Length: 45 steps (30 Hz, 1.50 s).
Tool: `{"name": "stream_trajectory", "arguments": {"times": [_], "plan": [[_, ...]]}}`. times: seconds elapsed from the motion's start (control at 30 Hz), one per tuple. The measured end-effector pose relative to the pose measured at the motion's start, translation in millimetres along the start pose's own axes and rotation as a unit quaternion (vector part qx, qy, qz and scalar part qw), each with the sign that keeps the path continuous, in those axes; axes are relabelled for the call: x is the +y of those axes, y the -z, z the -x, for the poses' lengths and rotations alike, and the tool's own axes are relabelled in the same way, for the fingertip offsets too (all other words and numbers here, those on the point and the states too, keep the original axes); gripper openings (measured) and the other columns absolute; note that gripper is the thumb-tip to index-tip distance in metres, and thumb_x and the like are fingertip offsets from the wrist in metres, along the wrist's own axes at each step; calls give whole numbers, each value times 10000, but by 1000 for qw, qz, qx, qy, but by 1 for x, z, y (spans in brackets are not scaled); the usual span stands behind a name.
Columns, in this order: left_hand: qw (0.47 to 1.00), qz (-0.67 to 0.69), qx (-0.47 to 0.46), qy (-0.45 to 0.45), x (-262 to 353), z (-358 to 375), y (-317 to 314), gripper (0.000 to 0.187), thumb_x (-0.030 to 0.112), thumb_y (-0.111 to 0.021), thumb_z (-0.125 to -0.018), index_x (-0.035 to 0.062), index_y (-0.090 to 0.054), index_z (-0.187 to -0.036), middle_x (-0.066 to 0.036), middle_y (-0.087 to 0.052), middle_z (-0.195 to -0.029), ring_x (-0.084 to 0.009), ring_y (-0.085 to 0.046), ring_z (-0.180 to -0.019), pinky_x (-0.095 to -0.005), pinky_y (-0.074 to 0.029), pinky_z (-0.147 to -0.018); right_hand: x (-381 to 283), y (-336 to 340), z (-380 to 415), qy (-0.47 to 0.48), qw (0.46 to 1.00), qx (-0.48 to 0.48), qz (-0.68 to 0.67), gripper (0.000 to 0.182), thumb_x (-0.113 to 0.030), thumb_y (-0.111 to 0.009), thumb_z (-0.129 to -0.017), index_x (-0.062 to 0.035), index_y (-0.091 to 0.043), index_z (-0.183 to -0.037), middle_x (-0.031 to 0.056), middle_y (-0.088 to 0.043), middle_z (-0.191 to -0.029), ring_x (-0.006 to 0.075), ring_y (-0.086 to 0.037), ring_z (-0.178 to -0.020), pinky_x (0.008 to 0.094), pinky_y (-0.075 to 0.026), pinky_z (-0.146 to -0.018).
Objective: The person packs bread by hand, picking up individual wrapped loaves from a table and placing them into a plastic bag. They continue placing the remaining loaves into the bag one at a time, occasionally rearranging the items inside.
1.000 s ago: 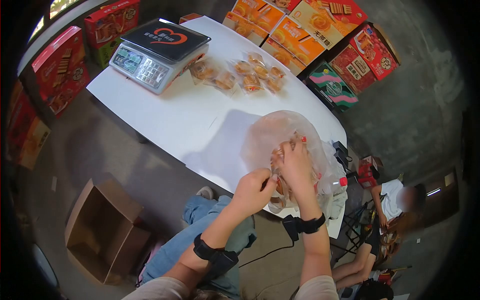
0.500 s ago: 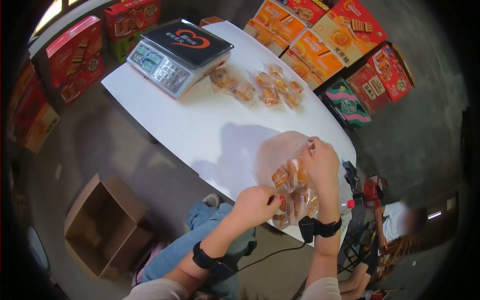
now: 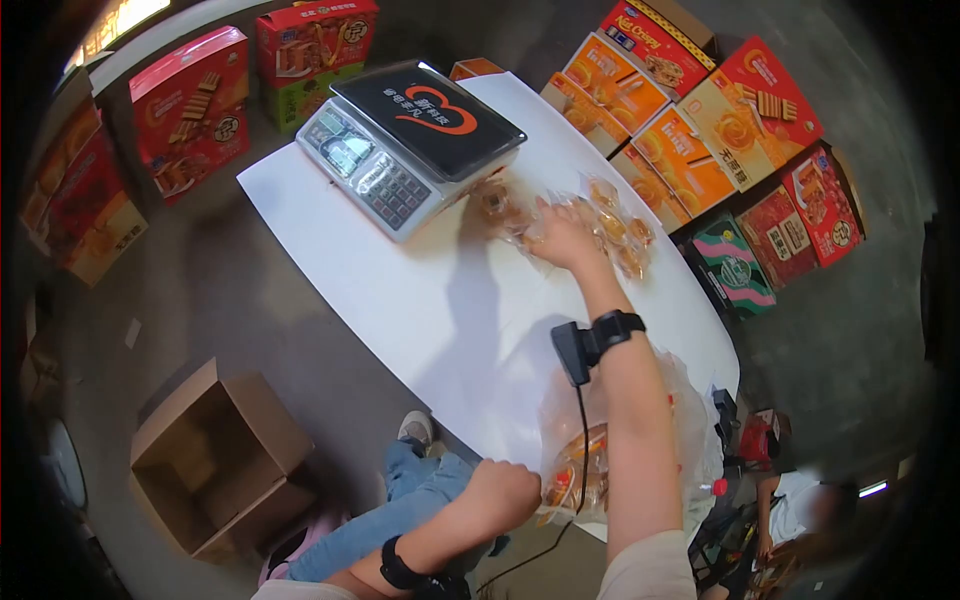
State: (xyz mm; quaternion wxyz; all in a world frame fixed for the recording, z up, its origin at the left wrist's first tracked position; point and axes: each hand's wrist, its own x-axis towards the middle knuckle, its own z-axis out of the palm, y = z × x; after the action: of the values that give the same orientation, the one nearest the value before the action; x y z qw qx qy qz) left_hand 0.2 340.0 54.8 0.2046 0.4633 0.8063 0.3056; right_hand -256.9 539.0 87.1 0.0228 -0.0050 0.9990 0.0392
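My right hand (image 3: 565, 237) reaches across the white table, its fingers curled down on a wrapped pastry (image 3: 520, 232) in clear film. More wrapped pastries (image 3: 625, 235) lie just beyond it. Closer to me, a clear plastic bag (image 3: 570, 405) with several wrapped pastries inside rests at the table's near edge, partly hidden by my right forearm. My left hand (image 3: 505, 495) is closed at the bag's left side, seemingly on its edge; the fingertips are mostly hidden. Both wrists wear black straps, the right one with a cable.
A digital scale (image 3: 410, 145) stands on the far left of the white table (image 3: 340, 260). Printed snack cartons (image 3: 680, 150) are stacked behind it, others (image 3: 190, 110) at left. An open cardboard box (image 3: 215, 460) sits on the floor. Another person (image 3: 795, 510) sits at right.
My right hand has left the bag and reached forward to the loose wrapped pastries. My left hand has shifted slightly down, staying by the bag. The view has moved a little.
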Motion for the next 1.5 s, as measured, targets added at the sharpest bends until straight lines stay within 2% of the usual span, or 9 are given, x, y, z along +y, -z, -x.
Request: {"name": "stream_trajectory", "arguments": {"times": [0.2,0.33,0.63,0.93,1.03,1.1,1.3,1.43,1.5], "plan": [[999,16,23,-47,-7,4,1,128,127,-507,-733,30,-586,-705,-120,-608,-677,-272,-623,-631,-377,-477,-559,-13,-67,-63,18,985,115,127,864,-202,-663,-687,-105,-183,-1399,130,-221,-1435,328,-167,-1333,535,-138,-1063],[998,28,27,-42,-9,2,-13,116,120,-516,-733,75,-617,-767,-79,-629,-724,-253,-630,-675,-375,-470,-579,-27,-81,-70,-61,995,79,0,889,-248,-685,-677,-196,-179,-1406,98,-214,-1442,298,-141,-1348,505,-144,-1075],[997,24,32,-67,-6,4,-4,103,106,-540,-716,65,-618,-768,-85,-633,-727,-258,-632,-680,-388,-466,-589,-50,-78,-33,-38,997,34,61,733,-297,-682,-653,-176,-389,-1314,164,-453,-1191,368,-379,-1170,496,-259,-1009],[996,80,38,-9,-3,2,-5,227,207,-516,-771,13,-608,-697,-178,-607,-684,-346,-605,-674,-431,-485,-608,-73,-50,41,73,989,-98,-87,669,-349,-672,-646,-143,-479,-1253,153,-617,-986,278,-596,-901,392,-451,-833],[995,66,73,-6,-8,9,-6,317,296,-509,-803,11,-613,-711,-182,-608,-698,-354,-604,-691,-435,-482,-616,-62,-52,70,62,953,-96,-280,682,-344,-668,-677,-84,-457,-1271,114,-630,-1012,255,-612,-902,383,-466,-805],[996,65,68,-4,-17,9,-8,399,375,-498,-829,8,-624,-737,-196,-607,-733,-357,-601,-732,-441,-477,-648,-57,-28,93,-70,802,-249,-538,556,-202,-633,-775,-20,-441,-1263,126,-567,-1150,203,-570,-998,329,-449,-863],[949,110,171,242,-33,23,28,516,482,-453,-865,-2,-572,-997,-191,-621,-858,-343,-603,-852,-444,-478,-724,-37,8,180,25,579,-182,-794,558,-168,-605,-812,2,-371,-1289,149,-508,-1215,264,-521,-1103,444,-406,-964],[906,163,299,250,-28,34,39,551,493,-416,-883,-15,-535,-1059,-214,-617,-862,-346,-600,-856,-424,-468,-745,-35,18,232,5,535,-88,-840,585,-211,-632,-801,9,-373,-1278,150,-494,-1229,300,-512,-1114,508,-388,-967],[829,397,369,134,-21,35,44,553,468,-415,-895,-22,-484,-1141,-229,-618,-875,-353,-599,-861,-392,-457,-758,-24,1,258,28,576,-38,-816,429,-182,-597,-838,12,-470,-1198,103,-560,-1145,221,-536,-1059,372,-412,-932]]}}
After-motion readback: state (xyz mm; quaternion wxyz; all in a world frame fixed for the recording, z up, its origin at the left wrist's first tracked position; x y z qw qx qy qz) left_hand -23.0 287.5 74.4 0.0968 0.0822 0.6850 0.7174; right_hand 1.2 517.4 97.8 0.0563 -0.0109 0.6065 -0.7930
